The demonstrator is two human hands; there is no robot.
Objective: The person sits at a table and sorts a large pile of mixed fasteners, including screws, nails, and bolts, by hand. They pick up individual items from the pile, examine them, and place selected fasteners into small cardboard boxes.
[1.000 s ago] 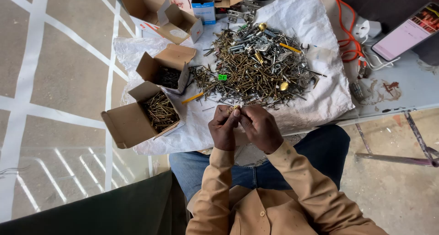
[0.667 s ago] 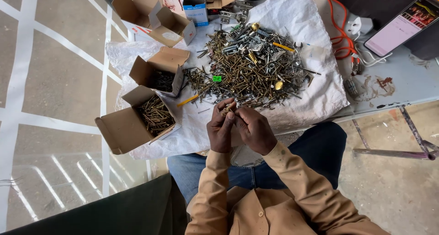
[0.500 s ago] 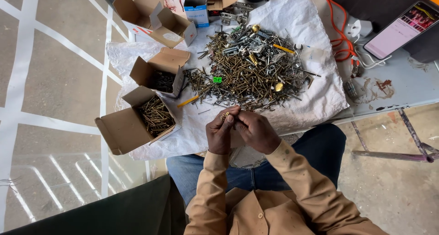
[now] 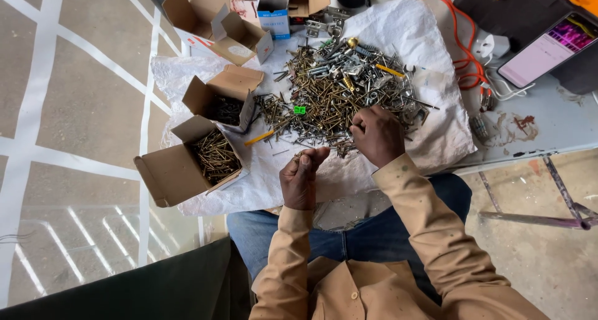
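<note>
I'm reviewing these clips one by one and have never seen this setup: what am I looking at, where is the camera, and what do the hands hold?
There is no machine here. One camera on a person's head looks down at their own two bare hands, tan sleeves and jeans. They sit at a table covered by a white sheet. On the sheet lies a big pile of mixed screws, with open cardboard boxes to its left; the nearest box holds sorted screws. An orange cable and a phone lie to the right. The left hand pinches what look like a few screws at its fingertips. The right hand reaches into the pile's edge; what it grips cannot be seen.
</note>
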